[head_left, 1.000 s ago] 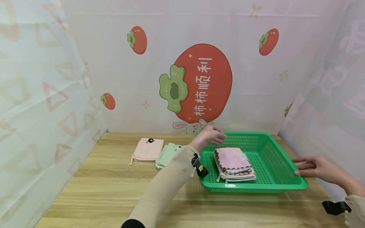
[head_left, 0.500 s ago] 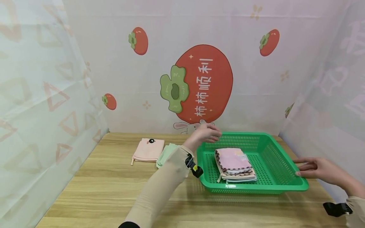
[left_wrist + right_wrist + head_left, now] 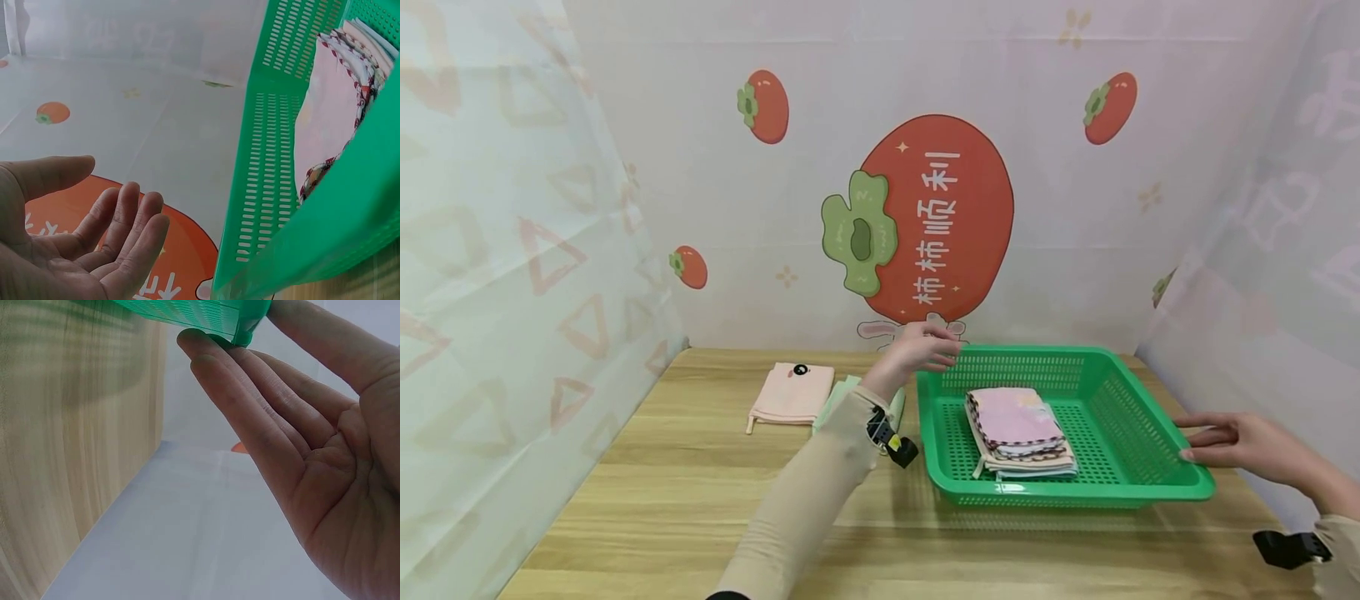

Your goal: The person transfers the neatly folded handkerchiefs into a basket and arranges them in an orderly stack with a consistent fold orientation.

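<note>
In the head view my left hand point(image 3: 917, 348) hovers just left of the green plastic basket's point(image 3: 1075, 492) back left corner, holding nothing. The left wrist view shows its fingers loosely bent beside the basket wall. My right hand point(image 3: 1247, 450) pinches the basket's right rim, thumb on top and fingers underneath, as the right wrist view shows. Inside the basket lies a stack of folded towels point(image 3: 1015, 417), a pink one with a checked edging on top. On the table left of the basket sits a folded green towel point(image 3: 837, 404), partly hidden by my left forearm.
Further left on the wooden table point(image 3: 685, 500) lies a folded pink towel point(image 3: 793, 396) with a hanging loop. A printed backdrop point(image 3: 760, 200) rises behind the table, and cloth walls close off both sides.
My left hand has drawn left, from over the basket's back left rim to beside it. The right hand keeps its place on the rim, and the towels have not moved.
</note>
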Action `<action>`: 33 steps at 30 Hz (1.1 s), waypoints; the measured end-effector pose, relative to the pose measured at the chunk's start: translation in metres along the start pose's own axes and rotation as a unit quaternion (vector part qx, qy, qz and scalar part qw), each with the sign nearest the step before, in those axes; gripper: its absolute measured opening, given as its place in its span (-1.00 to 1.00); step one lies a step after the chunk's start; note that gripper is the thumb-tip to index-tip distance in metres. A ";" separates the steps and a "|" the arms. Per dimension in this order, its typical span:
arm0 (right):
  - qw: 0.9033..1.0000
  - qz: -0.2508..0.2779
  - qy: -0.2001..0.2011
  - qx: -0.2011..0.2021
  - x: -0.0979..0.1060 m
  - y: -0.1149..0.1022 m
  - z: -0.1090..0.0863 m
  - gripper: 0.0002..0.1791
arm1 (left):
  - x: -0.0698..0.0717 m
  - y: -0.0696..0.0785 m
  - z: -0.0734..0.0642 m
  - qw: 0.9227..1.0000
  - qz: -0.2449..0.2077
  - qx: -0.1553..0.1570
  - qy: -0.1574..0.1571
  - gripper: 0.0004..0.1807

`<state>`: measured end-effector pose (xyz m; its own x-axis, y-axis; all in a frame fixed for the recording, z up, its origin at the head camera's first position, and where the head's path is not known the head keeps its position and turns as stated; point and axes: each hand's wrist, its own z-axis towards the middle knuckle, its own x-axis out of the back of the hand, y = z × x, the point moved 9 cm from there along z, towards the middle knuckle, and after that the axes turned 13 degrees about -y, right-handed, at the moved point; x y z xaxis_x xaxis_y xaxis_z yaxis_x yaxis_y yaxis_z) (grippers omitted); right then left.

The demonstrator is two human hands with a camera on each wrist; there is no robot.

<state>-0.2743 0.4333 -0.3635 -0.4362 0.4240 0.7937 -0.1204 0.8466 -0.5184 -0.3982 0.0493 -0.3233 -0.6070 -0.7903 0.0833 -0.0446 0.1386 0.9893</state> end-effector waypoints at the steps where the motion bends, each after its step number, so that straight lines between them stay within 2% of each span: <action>1: 1.000 -0.002 0.001 0.001 0.000 0.000 0.000 -0.30 | 0.002 0.000 -0.001 1.000 0.001 -0.001 0.001 -0.72; 15: 1.000 -0.008 0.003 -0.005 0.000 0.003 0.001 -0.30 | 0.024 -0.014 -0.011 1.000 -0.007 -0.001 0.021 -0.74; 23: 1.000 -0.004 0.000 -0.001 -0.001 0.001 0.000 -0.32 | 0.040 -0.026 -0.017 0.999 0.012 -0.008 0.045 -0.74; 33: 1.000 0.007 -0.004 0.003 -0.001 0.003 0.001 -0.30 | 0.058 -0.045 -0.024 0.998 0.012 0.016 0.066 -0.70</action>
<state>-0.2753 0.4350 -0.3660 -0.4454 0.4335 0.7834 -0.1193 0.8384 -0.5318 -0.4125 -0.0169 -0.3603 -0.4980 -0.8584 0.1233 -0.0584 0.1750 0.9828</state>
